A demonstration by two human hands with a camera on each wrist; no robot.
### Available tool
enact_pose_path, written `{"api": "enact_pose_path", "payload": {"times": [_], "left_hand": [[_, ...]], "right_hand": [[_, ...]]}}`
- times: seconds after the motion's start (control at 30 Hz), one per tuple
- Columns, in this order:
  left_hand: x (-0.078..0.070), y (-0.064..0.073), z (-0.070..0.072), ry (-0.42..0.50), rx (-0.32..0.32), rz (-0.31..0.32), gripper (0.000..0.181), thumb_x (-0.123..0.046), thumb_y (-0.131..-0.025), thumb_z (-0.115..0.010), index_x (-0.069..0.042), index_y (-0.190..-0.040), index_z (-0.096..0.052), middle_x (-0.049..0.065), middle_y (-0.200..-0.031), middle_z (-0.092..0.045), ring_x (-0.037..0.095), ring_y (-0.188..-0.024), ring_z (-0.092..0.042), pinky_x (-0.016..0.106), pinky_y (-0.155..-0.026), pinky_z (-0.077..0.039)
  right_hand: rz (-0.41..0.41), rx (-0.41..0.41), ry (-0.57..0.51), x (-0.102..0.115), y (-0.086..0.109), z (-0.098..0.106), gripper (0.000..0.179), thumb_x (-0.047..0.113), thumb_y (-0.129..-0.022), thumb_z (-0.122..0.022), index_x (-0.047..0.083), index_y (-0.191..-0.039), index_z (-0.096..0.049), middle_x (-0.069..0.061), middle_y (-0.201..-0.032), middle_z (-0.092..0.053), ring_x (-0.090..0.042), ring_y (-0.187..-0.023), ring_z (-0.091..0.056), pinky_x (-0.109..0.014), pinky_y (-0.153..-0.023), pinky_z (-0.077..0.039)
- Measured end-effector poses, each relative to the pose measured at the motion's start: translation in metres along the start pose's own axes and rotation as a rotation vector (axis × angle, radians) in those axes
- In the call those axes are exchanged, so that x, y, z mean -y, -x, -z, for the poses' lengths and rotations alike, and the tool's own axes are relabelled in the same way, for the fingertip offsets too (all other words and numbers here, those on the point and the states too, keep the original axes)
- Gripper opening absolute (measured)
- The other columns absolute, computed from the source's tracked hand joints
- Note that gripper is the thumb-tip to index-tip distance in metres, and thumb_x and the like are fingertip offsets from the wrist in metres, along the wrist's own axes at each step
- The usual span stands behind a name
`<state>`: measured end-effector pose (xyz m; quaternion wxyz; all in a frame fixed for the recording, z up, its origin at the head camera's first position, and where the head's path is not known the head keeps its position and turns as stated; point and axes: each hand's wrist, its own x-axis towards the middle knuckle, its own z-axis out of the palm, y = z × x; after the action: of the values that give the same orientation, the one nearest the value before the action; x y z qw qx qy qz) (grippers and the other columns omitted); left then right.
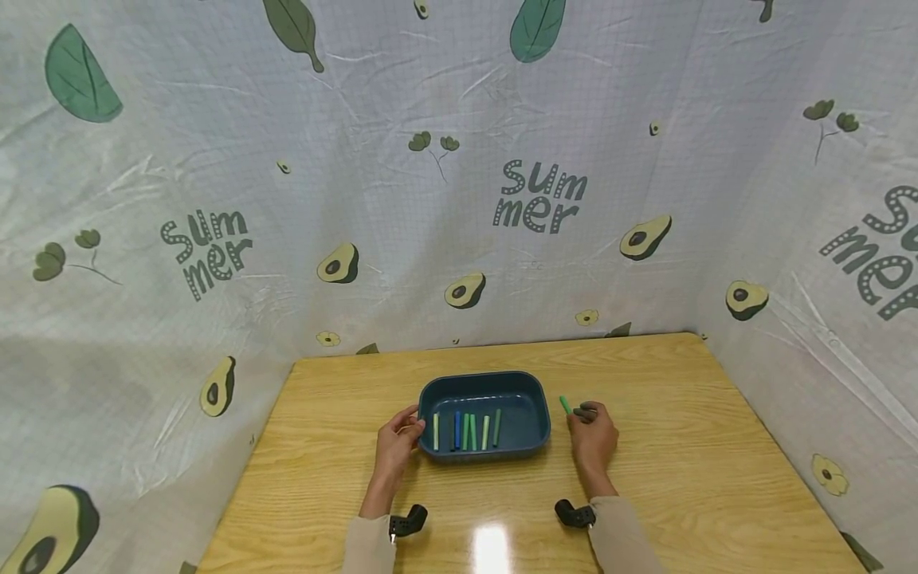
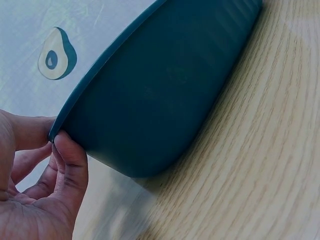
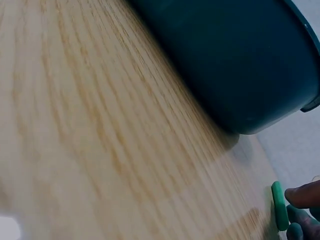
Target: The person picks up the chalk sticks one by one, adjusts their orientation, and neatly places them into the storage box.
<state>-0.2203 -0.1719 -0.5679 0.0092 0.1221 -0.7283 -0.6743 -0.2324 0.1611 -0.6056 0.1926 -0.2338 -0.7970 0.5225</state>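
Observation:
A dark blue-green rectangular tray (image 1: pixel 479 456) stands on the wooden table. My left hand (image 1: pixel 394 445) pinches its left rim between thumb and fingers; the pinch shows closely on the tray wall (image 2: pixel 145 95) in the left wrist view. Several thin chalk-like sticks (image 1: pixel 473 432), green, blue and pale yellow, lie side by side in the tray. To the tray's right, my right hand (image 1: pixel 594 437) is at a green stick (image 3: pixel 280 206) on the table. Its thumb (image 3: pixel 304 195) and dark-looking fingertips (image 3: pixel 295 231) lie close beside that stick, apart from each other; contact is unclear.
Behind the table (image 1: pixel 344 383) hangs a pale sheet (image 1: pixel 402 215) printed with avocados and leaves, which also runs along both sides. A bright light reflection (image 1: pixel 491 550) shows near the table's front. Both wrists carry a small black camera.

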Motion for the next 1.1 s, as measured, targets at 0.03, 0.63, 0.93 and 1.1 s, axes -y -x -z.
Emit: {"api": "enact_pose_path", "payload": {"times": [0.03,0.63,0.93,1.1], "left_hand": [[0.000,0.000,0.000,-0.001,0.000,0.001,0.038,-0.007,-0.095,-0.062,-0.003,-0.132,-0.059,0.006,-0.100,-0.058,0.017,-0.087,-0.060,0.024,-0.068,-0.051],[0.001,-0.001,0.000,0.012,0.003,0.008,0.039,-0.007,-0.094,-0.062,-0.003,-0.133,-0.059,0.006,-0.100,-0.057,0.016,-0.086,-0.059,0.024,-0.068,-0.051],[0.000,0.001,0.001,0.030,0.028,0.003,0.042,-0.008,-0.095,-0.062,0.002,-0.135,-0.055,0.006,-0.099,-0.057,0.014,-0.084,-0.058,0.024,-0.066,-0.050],[0.000,-0.001,0.001,0.037,0.033,0.012,0.042,-0.007,-0.095,-0.061,0.003,-0.136,-0.054,0.006,-0.101,-0.057,0.014,-0.085,-0.057,0.025,-0.067,-0.051]], "right_hand": [[0.002,0.008,0.004,0.000,0.000,-0.001,0.029,0.009,-0.084,-0.071,0.002,-0.111,-0.064,-0.020,-0.103,-0.072,-0.035,-0.094,-0.069,-0.049,-0.081,-0.052],[0.083,-0.042,0.113,0.002,-0.003,-0.011,0.028,0.005,-0.081,-0.075,-0.003,-0.105,-0.065,-0.024,-0.097,-0.071,-0.040,-0.088,-0.066,-0.052,-0.078,-0.048],[0.063,-0.023,0.115,0.002,-0.005,-0.008,0.025,0.007,-0.085,-0.069,0.000,-0.108,-0.065,-0.023,-0.099,-0.072,-0.041,-0.090,-0.066,-0.052,-0.081,-0.046],[0.047,0.029,0.106,0.006,-0.006,0.002,0.027,0.009,-0.089,-0.066,-0.001,-0.114,-0.065,-0.023,-0.103,-0.071,-0.040,-0.093,-0.067,-0.052,-0.083,-0.048]]}}
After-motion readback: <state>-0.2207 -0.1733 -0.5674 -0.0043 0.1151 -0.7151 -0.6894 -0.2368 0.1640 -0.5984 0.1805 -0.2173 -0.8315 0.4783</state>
